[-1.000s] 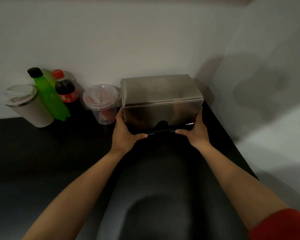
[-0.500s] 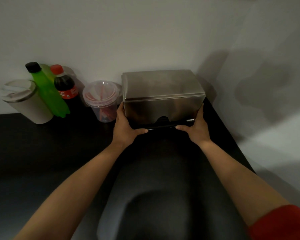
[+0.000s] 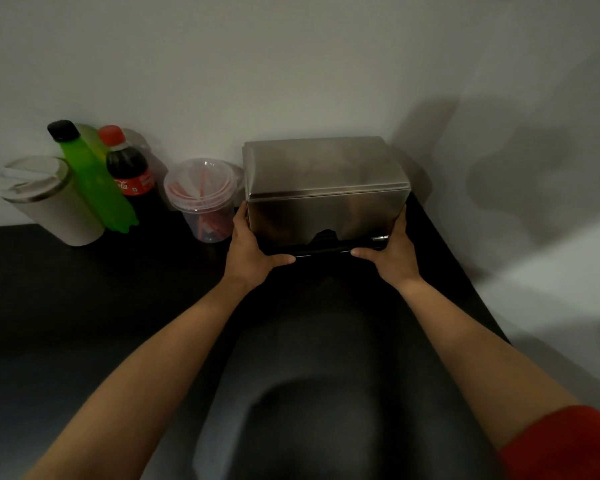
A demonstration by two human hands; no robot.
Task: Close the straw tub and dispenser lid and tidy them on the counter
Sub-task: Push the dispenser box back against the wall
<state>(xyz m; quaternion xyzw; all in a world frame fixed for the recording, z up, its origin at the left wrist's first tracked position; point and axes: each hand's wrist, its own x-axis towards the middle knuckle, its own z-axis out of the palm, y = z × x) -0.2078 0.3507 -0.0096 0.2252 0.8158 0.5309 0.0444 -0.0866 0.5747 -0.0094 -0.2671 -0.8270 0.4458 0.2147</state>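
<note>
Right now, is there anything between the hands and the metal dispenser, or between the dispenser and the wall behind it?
Nothing visible. The left hand and right hand already grip the dispenser at its sides. The straw tub stands beside its left side, not behind. The gap to the wall is hidden.

Dim scene, soft focus throughout; the wall (image 3: 222, 64) is the brightest area, the counter (image 3: 66, 289) near black; broad shadows on the right; wide-angle bending at the edges

green bottle (image 3: 97, 181) | cola bottle (image 3: 129, 168) touching it | white tumbler (image 3: 49, 202) far left, by wall
</note>
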